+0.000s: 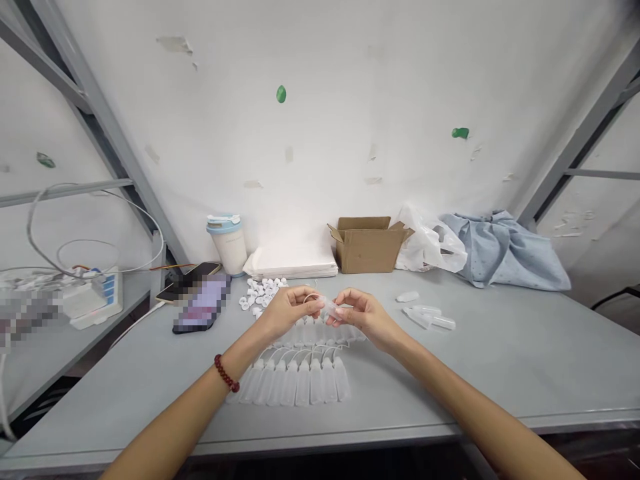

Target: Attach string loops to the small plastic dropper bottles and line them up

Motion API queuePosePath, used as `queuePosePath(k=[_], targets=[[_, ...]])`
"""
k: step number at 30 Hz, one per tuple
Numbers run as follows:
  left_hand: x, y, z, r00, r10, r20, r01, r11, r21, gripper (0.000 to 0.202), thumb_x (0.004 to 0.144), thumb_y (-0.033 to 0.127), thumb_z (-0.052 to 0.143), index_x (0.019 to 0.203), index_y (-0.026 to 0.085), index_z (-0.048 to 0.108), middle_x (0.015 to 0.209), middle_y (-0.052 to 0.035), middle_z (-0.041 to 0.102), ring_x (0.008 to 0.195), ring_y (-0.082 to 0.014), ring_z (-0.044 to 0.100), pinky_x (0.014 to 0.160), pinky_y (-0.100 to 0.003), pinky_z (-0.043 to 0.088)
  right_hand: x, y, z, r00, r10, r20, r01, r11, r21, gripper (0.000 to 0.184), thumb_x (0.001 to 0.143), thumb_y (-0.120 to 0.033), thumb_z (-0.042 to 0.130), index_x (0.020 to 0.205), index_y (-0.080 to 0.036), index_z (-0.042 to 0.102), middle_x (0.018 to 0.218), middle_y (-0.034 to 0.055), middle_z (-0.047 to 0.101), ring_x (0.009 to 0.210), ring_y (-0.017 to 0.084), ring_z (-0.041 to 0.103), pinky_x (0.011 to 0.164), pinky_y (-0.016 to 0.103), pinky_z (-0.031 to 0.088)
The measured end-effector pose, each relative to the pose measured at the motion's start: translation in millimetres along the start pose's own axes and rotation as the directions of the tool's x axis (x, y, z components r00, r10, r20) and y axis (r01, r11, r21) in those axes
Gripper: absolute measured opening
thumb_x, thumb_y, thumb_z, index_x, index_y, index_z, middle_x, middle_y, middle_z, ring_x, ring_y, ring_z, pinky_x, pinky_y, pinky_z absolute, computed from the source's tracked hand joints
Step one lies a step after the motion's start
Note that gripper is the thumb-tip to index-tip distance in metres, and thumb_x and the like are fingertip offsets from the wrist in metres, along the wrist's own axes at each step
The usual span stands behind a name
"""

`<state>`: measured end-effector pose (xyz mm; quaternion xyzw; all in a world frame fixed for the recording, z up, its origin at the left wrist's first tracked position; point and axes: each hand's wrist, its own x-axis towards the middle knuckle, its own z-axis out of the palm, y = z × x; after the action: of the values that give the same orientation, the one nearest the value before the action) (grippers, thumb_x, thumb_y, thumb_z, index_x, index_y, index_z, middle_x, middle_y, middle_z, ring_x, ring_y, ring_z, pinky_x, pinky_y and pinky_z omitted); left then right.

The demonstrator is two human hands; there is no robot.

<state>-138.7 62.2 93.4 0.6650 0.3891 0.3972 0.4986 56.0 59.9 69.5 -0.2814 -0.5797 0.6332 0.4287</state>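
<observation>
Above the grey table, my left hand (pixel 293 308) and my right hand (pixel 364 316) meet at a small translucent plastic bottle (pixel 330 308). My left fingers pinch its top end, where a thin white loop shows; my right fingers are closed round its body. Part of the bottle is hidden by the fingers. Below my hands lies a front row of similar bottles (pixel 303 383) with thin white loops at their tops. Another row of bottles (pixel 310 333) lies behind it, partly covered by my hands. White caps (pixel 263 291) are heaped beside my left hand.
Several loose bottles (pixel 430 317) lie to the right. Along the wall stand a lidded cup (pixel 227 243), a white stack (pixel 295 261), an open cardboard box (pixel 369 250), a white plastic bag (pixel 427 243) and blue cloth (pixel 505 250). A phone (pixel 203 303) lies left.
</observation>
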Motion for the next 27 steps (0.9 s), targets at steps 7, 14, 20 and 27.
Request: queuePosePath(k=[7,14,20,27], targets=[[-3,-1,6.1,0.994,0.094,-0.061,-0.078,0.969,0.233,0.021,0.076,0.036,0.062,0.072,0.015,0.063,0.065,0.0012,0.058,0.062,-0.0121,0.052,0.06,-0.024,0.042,-2,10,5,0.976,-0.216,-0.024,0.174,0.842,-0.511,0.021,0.078,-0.033,0.06,0.091,-0.02,0.05,0.088,0.0047,0.06,0.081,0.018,0.061,0.067,0.032,0.049],[-6,-2,12.6,0.985,0.131,-0.111,-0.087,0.936,0.341,0.02,0.077,0.035,0.061,0.073,0.016,0.062,0.072,-0.0006,0.064,0.067,-0.0141,0.058,0.063,-0.025,0.045,-5,17,14,0.915,-0.401,0.038,0.304,0.627,-0.717,0.024,0.082,-0.025,0.052,0.104,-0.019,0.056,0.09,0.007,0.063,0.077,0.016,0.058,0.066,0.03,0.049],[-8,2,9.4,0.943,0.322,-0.086,-0.229,0.812,0.537,0.014,0.081,0.03,0.056,0.085,0.019,0.063,0.085,-0.0035,0.066,0.08,-0.0175,0.06,0.071,-0.03,0.049,-2,-3,12,0.994,-0.094,-0.058,0.077,0.967,-0.244,0.023,0.073,-0.029,0.062,0.093,-0.018,0.062,0.08,0.0023,0.062,0.072,0.014,0.058,0.065,0.03,0.05],[-11,-4,13.0,0.797,0.572,0.195,-0.521,0.488,0.7,0.034,0.08,0.025,0.06,0.112,0.019,0.053,0.11,-0.0107,0.057,0.104,-0.0236,0.052,0.086,-0.04,0.046,-2,-9,8,0.999,0.028,-0.03,-0.031,0.995,-0.094,0.022,0.07,-0.021,0.063,0.092,-0.017,0.067,0.083,0.0028,0.063,0.069,0.012,0.056,0.065,0.028,0.049]])
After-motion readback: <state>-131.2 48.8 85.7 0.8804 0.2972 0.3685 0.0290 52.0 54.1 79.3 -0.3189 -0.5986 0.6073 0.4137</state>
